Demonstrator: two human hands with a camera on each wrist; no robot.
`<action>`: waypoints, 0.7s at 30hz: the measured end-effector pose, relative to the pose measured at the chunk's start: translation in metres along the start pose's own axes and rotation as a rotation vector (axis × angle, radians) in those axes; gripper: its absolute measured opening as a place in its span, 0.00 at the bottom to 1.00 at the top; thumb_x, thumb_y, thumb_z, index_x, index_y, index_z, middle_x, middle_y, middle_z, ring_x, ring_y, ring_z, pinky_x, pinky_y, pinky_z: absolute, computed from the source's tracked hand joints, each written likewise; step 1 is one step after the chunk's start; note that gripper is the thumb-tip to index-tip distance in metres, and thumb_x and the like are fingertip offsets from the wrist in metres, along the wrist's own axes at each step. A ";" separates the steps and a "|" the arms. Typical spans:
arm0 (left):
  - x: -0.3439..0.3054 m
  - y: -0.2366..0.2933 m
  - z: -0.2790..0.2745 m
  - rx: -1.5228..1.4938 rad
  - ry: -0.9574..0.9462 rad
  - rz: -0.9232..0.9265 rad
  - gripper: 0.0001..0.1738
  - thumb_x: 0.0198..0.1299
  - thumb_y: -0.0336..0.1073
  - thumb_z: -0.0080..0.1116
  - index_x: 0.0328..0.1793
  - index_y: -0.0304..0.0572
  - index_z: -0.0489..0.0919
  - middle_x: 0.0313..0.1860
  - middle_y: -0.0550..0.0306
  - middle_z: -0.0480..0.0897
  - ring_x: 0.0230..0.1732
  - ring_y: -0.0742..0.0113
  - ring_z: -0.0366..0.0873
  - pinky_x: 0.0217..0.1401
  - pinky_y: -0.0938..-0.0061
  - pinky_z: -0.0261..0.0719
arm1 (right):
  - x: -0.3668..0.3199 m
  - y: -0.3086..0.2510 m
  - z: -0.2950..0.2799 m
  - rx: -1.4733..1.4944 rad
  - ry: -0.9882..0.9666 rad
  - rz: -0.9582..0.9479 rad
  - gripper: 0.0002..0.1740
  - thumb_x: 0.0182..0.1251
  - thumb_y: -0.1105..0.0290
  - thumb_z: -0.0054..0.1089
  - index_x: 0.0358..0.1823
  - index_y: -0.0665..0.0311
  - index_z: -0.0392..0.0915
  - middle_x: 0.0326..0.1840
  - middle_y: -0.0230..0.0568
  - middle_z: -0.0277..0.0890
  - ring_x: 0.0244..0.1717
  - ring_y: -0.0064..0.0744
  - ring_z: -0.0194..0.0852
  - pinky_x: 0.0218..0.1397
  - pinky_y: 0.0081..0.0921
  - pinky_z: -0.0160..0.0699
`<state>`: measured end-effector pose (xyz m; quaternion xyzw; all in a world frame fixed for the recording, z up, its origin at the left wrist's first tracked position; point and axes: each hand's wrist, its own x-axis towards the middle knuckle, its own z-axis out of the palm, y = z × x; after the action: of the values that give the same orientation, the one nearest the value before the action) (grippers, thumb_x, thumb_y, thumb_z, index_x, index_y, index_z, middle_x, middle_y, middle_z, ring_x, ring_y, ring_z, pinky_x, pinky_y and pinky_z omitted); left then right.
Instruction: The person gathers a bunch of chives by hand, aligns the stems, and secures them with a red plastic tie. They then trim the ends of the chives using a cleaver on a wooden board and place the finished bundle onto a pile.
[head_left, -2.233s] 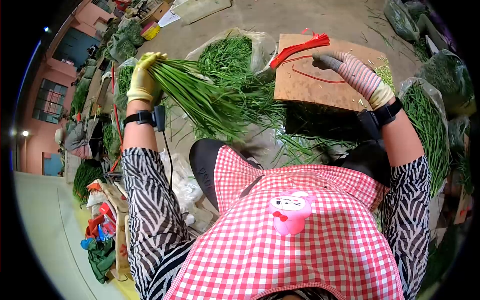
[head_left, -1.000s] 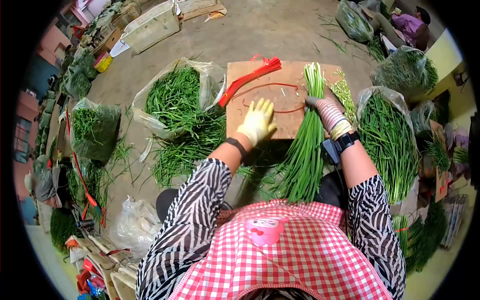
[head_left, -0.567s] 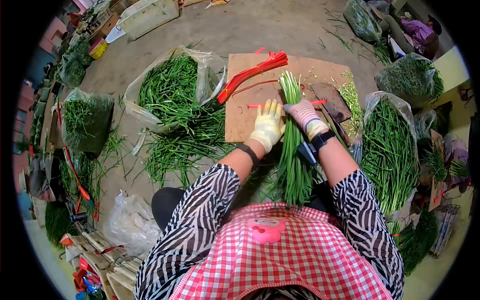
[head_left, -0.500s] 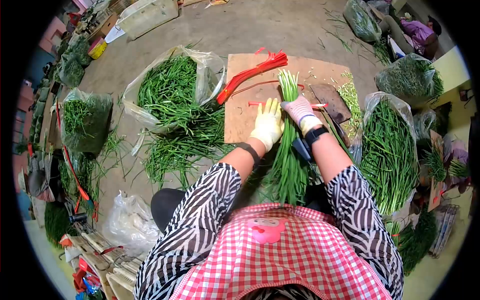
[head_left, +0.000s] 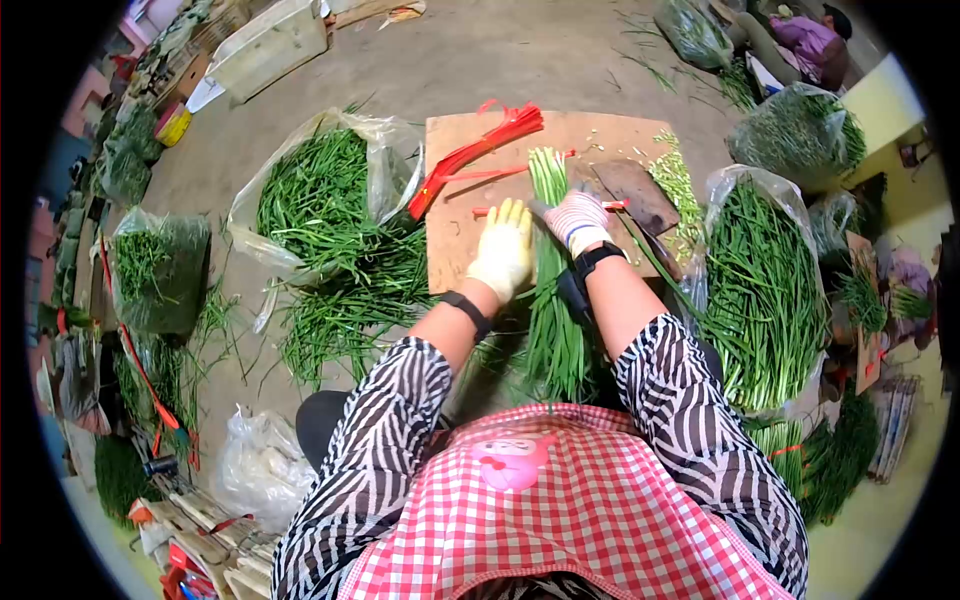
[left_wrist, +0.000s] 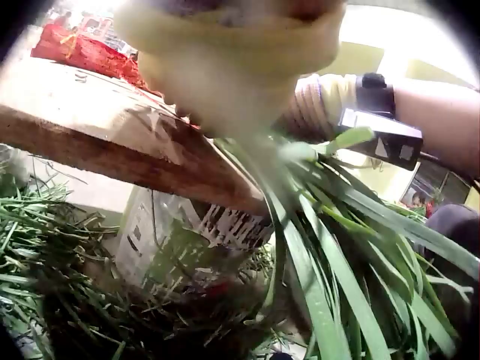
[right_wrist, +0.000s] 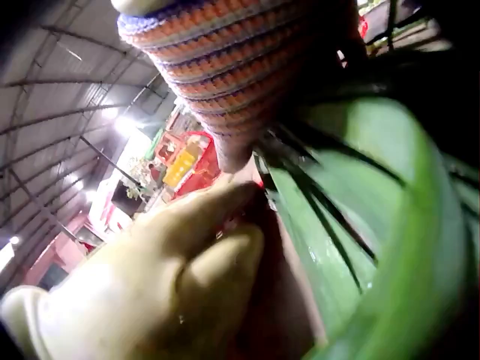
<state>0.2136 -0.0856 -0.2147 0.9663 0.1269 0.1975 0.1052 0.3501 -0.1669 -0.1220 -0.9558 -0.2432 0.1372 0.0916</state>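
Observation:
A bunch of long green stalks (head_left: pixel 548 180) lies over the wooden board (head_left: pixel 450 250), pale ends away from the body, leaves hanging over the near edge. My left hand (head_left: pixel 503 250), in a yellow glove, rests left of the bunch with its fingers straight. From the right, my striped-gloved right hand (head_left: pixel 578 222) grips the bunch, its dark fingertips over the stalks. A red strip (head_left: pixel 615 205) shows on both sides, its middle hidden under the bunch. The right wrist view shows the yellow glove (right_wrist: pixel 157 277) close by the leaves (right_wrist: pixel 330 225).
Red ties (head_left: pixel 480 155) lie at the board's back left, a dark blade (head_left: pixel 637 195) and pale trimmings (head_left: pixel 675 185) at its right. Bags of greens stand left (head_left: pixel 320 190) and right (head_left: pixel 765 290). Clear plastic (head_left: pixel 262 465) lies at lower left. Another person (head_left: pixel 805 45) sits at the far right.
The bunch, held up at the left by my left hand, has come down onto the board. My right hand has taken hold of it, and my left hand has let go and lies beside it.

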 end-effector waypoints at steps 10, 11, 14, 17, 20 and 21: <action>-0.018 -0.037 -0.036 0.035 0.234 0.348 0.13 0.64 0.33 0.57 0.53 0.35 0.81 0.53 0.37 0.84 0.58 0.37 0.79 0.63 0.50 0.76 | -0.037 0.175 -0.176 0.196 0.348 -0.364 0.27 0.76 0.50 0.55 0.62 0.62 0.85 0.49 0.57 0.89 0.51 0.51 0.88 0.60 0.41 0.83; -0.020 -0.035 -0.053 -0.036 0.062 0.262 0.16 0.65 0.33 0.58 0.56 0.33 0.81 0.55 0.38 0.85 0.62 0.37 0.80 0.67 0.49 0.76 | -0.071 0.190 -0.209 0.266 0.284 -0.270 0.19 0.80 0.60 0.58 0.60 0.65 0.86 0.52 0.50 0.90 0.54 0.39 0.87 0.59 0.32 0.82; -0.035 -0.054 -0.072 -0.019 -0.105 0.179 0.26 0.64 0.29 0.58 0.70 0.33 0.79 0.68 0.37 0.82 0.75 0.37 0.73 0.78 0.52 0.71 | -0.123 0.260 -0.236 0.534 0.236 -0.080 0.15 0.79 0.67 0.59 0.58 0.66 0.87 0.46 0.41 0.91 0.49 0.28 0.88 0.57 0.27 0.83; -0.041 -0.069 -0.079 -0.080 -0.117 0.200 0.28 0.63 0.24 0.59 0.72 0.34 0.78 0.71 0.38 0.80 0.78 0.38 0.71 0.81 0.52 0.69 | -0.172 0.309 -0.209 0.506 0.259 -0.075 0.14 0.77 0.71 0.61 0.57 0.65 0.87 0.46 0.42 0.91 0.49 0.30 0.88 0.58 0.28 0.83; -0.039 -0.054 -0.105 -0.232 -0.132 0.157 0.30 0.63 0.23 0.61 0.74 0.35 0.77 0.74 0.39 0.78 0.81 0.38 0.68 0.83 0.54 0.66 | -0.204 0.367 -0.172 0.246 0.451 0.027 0.13 0.75 0.70 0.62 0.56 0.61 0.87 0.49 0.47 0.90 0.49 0.41 0.88 0.59 0.31 0.82; -0.038 -0.059 -0.106 -0.260 -0.159 0.148 0.30 0.65 0.23 0.60 0.76 0.35 0.76 0.76 0.39 0.77 0.82 0.39 0.66 0.84 0.56 0.65 | -0.214 0.388 -0.160 0.230 0.551 0.050 0.13 0.75 0.69 0.62 0.56 0.61 0.87 0.50 0.49 0.90 0.49 0.44 0.88 0.59 0.33 0.82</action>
<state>0.1245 -0.0247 -0.1474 0.9638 0.0201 0.1423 0.2244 0.3891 -0.6252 -0.0180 -0.9460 -0.1686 -0.0985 0.2586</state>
